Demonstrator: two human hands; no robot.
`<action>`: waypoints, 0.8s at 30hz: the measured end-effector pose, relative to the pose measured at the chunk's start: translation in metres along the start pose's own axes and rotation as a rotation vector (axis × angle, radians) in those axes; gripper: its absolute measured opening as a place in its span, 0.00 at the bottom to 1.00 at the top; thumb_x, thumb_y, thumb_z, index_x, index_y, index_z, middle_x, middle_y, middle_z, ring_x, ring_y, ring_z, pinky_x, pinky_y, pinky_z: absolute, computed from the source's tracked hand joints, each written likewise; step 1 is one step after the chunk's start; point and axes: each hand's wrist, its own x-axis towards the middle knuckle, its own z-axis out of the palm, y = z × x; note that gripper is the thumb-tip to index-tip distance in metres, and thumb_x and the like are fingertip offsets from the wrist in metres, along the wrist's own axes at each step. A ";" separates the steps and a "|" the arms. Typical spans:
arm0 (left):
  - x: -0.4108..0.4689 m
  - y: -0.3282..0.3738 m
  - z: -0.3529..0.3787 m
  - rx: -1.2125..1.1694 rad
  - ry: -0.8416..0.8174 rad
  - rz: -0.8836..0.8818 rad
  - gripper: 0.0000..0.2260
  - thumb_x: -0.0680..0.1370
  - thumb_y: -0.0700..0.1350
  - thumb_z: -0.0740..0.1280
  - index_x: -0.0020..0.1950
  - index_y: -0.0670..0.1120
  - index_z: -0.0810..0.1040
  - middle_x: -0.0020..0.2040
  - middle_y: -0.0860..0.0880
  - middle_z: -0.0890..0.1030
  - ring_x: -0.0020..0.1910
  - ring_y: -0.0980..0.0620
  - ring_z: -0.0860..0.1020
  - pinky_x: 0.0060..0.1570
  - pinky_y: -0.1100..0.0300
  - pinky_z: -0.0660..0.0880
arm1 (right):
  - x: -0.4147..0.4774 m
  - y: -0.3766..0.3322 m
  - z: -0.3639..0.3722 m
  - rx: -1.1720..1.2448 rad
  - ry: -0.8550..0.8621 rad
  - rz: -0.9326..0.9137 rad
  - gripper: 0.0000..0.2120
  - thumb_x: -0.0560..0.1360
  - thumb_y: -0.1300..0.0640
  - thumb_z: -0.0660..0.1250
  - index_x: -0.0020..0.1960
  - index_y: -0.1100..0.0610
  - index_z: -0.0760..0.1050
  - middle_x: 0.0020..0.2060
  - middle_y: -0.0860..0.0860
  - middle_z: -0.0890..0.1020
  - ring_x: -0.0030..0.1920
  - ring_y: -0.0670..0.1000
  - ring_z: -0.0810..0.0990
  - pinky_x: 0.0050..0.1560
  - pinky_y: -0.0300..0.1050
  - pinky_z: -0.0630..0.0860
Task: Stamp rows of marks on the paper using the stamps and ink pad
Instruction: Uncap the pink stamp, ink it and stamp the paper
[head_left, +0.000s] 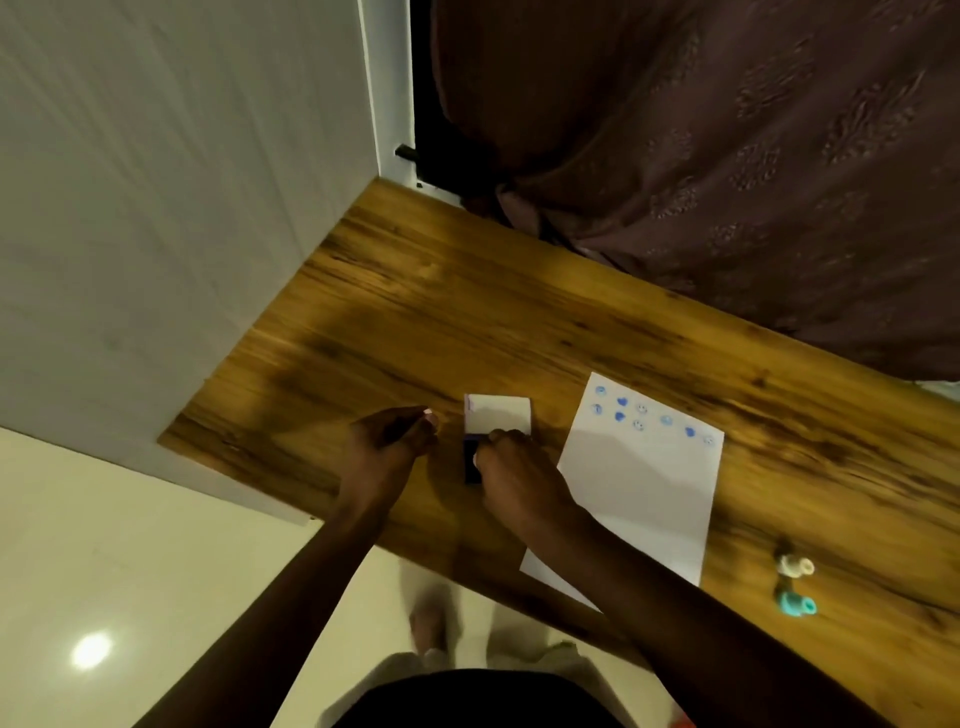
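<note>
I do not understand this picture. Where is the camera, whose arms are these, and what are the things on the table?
The single picture comes from a camera worn on a person's head, looking down at their own arms. On the wooden table lies white paper with blue stamped marks near its far edge. Two small stamps lie right of it. The right hand presses on an open ink pad. The left hand is curled; whether it holds anything is unclear.

Ink pad (496, 423) lies left of paper (644, 483); two stamps (795, 584) lie right.
</note>
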 end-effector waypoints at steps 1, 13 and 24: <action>-0.001 0.002 0.003 0.000 -0.007 0.006 0.06 0.78 0.44 0.74 0.54 0.47 0.88 0.47 0.49 0.90 0.48 0.50 0.88 0.51 0.51 0.85 | 0.000 -0.001 -0.003 -0.006 0.001 0.009 0.13 0.80 0.58 0.66 0.64 0.58 0.77 0.62 0.58 0.80 0.65 0.60 0.78 0.69 0.58 0.74; -0.015 0.030 0.029 0.082 -0.069 0.046 0.05 0.79 0.45 0.73 0.53 0.50 0.87 0.47 0.53 0.89 0.47 0.54 0.87 0.49 0.57 0.83 | -0.003 0.017 -0.027 0.422 0.056 0.100 0.14 0.79 0.55 0.69 0.62 0.60 0.78 0.59 0.59 0.82 0.61 0.59 0.80 0.62 0.52 0.78; -0.026 0.024 0.096 0.015 -0.200 -0.092 0.11 0.77 0.45 0.75 0.59 0.46 0.85 0.52 0.49 0.88 0.51 0.50 0.87 0.41 0.65 0.83 | -0.059 0.166 -0.015 0.613 0.377 0.585 0.13 0.78 0.49 0.69 0.50 0.58 0.85 0.48 0.54 0.87 0.51 0.54 0.84 0.48 0.38 0.67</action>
